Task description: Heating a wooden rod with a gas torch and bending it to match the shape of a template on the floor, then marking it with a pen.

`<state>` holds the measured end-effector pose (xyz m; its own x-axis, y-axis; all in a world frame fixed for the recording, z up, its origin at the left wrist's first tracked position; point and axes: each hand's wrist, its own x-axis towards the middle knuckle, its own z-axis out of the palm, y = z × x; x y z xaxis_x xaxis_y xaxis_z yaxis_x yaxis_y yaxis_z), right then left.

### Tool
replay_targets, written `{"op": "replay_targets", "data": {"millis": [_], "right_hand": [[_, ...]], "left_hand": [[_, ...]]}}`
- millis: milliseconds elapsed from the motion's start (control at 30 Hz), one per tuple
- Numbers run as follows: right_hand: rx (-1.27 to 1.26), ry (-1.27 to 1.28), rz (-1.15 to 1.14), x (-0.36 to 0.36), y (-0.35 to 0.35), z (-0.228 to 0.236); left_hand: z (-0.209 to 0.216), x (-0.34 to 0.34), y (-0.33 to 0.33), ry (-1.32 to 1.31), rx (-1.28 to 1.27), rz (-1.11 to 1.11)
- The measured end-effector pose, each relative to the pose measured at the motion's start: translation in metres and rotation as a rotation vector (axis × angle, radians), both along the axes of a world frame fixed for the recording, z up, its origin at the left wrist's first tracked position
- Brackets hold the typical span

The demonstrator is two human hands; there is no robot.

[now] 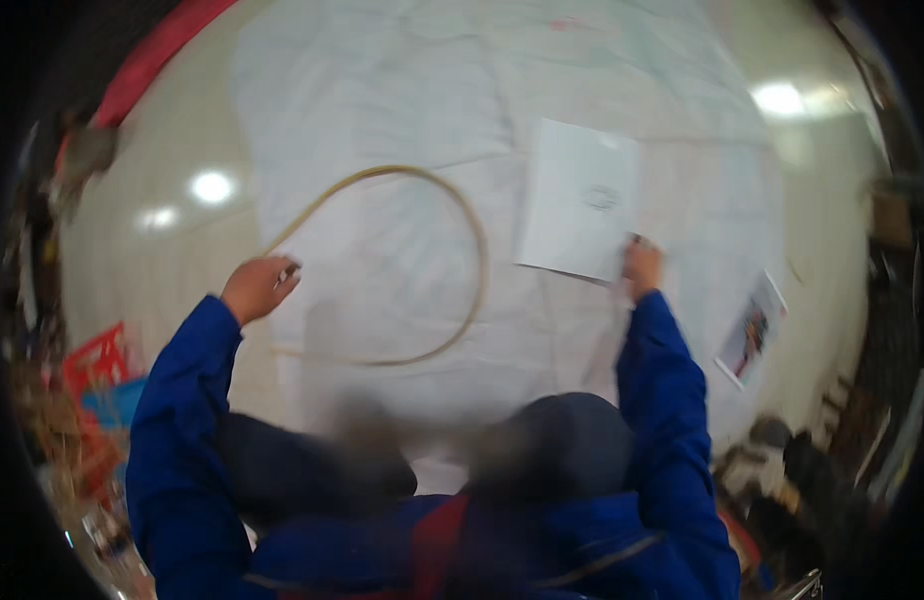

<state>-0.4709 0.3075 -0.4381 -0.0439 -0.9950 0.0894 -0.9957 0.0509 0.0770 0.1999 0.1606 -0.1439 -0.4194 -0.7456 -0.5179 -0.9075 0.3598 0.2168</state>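
My left hand (259, 288) is closed around one end of a long, thin tan strip (481, 250), perhaps cane or bamboo. The strip bends in a wide open loop over the white cloth, and its other end lies a little below that hand. At the right, my right hand (642, 268) grips the lower right corner of a white sheet of paper (574, 215). A small dark oval mark sits on the sheet. Motion blurs the fingers of the right hand slightly.
A wrinkled white cloth (382, 110) covers the floor in front of my bent knees. A printed picture card (752, 332) lies at the right. Left of me stand a red plastic crate (94, 362) and a blue item (117, 402). Assorted clutter (782, 480) fills the lower right.
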Motion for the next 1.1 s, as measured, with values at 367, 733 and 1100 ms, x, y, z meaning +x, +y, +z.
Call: {"op": "replay_targets", "data": {"millis": [367,733,1100], "right_hand": [[-0.111,-0.555,-0.533,-0.058,-0.074,0.099],[0.757,-0.619,0.163,0.238,-0.176,0.172],[0.409,-0.515,-0.26,0.3,-0.061,0.107]], "left_hand": [[0.097,0.15,0.138,-0.278,-0.018,0.516],[0.089,0.194,0.196,-0.163,-0.248,0.577],[-0.139,0.185,0.059,0.081,-0.389,0.37]]}}
